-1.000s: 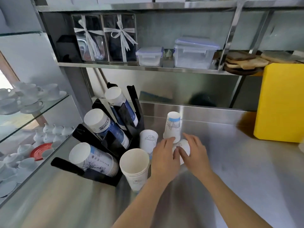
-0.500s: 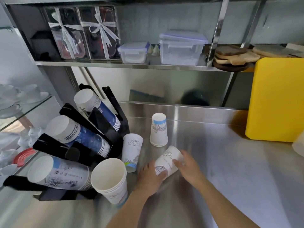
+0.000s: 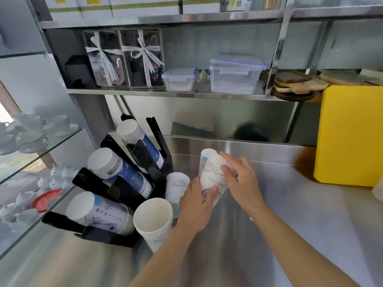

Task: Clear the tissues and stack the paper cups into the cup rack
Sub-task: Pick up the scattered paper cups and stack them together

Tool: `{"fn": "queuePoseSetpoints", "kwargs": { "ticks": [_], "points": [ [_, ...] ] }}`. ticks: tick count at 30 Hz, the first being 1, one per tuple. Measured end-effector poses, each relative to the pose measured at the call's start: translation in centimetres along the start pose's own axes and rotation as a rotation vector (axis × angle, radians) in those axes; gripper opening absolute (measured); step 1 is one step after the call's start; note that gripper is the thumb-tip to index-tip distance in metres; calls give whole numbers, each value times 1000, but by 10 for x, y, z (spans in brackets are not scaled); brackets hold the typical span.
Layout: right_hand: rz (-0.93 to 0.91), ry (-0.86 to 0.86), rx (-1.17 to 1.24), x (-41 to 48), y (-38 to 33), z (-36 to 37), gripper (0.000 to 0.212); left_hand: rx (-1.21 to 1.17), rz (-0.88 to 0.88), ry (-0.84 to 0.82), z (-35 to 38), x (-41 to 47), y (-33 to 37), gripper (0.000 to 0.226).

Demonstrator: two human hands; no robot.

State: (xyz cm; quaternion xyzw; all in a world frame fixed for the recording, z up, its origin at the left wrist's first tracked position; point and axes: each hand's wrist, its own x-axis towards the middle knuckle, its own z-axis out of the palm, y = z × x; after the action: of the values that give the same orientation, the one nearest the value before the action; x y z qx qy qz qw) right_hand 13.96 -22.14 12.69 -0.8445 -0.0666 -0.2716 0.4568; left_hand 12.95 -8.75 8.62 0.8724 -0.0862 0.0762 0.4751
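Note:
Both of my hands hold a white printed paper cup (image 3: 210,172), bottom up, just above the steel counter (image 3: 290,224). My left hand (image 3: 196,206) grips its lower part and my right hand (image 3: 240,181) its upper side. It looks tall, as if nested over a second cup; I cannot tell for sure. Left of it another inverted cup (image 3: 177,186) stands beside the black cup rack (image 3: 103,237), which holds three slanted stacks (image 3: 118,172). An upright stack of open cups (image 3: 153,220) stands in front of the rack. No tissues are in view.
A yellow board (image 3: 350,135) leans at the right against the back wall. Glass shelves (image 3: 51,139) with porcelain cups run along the left. The steel shelf (image 3: 165,93) above carries clear boxes, gift boxes and wooden boards. A white object (image 3: 378,190) shows at the right edge.
The cup that lay on its side between my hands has been lifted and carried back to where the inverted cup stood. That separate cup no longer shows on its own.

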Motion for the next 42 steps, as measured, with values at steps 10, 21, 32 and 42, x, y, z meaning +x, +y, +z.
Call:
{"fn": "queuePoseSetpoints", "kwargs": {
  "ticks": [10,21,32,42],
  "points": [
    [-559,24,-52,-5,-93,21,34,-719,114,119,-101,-4,36,37],
    [-598,-270,-143,-52,-81,77,34,-708,-221,224,-119,-25,-26,29],
    [-578,-528,-396,-86,-62,99,28,-534,-419,269,-104,-46,-66,38],
    [-196,-199,7,-54,-50,89,30,82,-58,171,-110,-24,-36,36]
  ]
}}
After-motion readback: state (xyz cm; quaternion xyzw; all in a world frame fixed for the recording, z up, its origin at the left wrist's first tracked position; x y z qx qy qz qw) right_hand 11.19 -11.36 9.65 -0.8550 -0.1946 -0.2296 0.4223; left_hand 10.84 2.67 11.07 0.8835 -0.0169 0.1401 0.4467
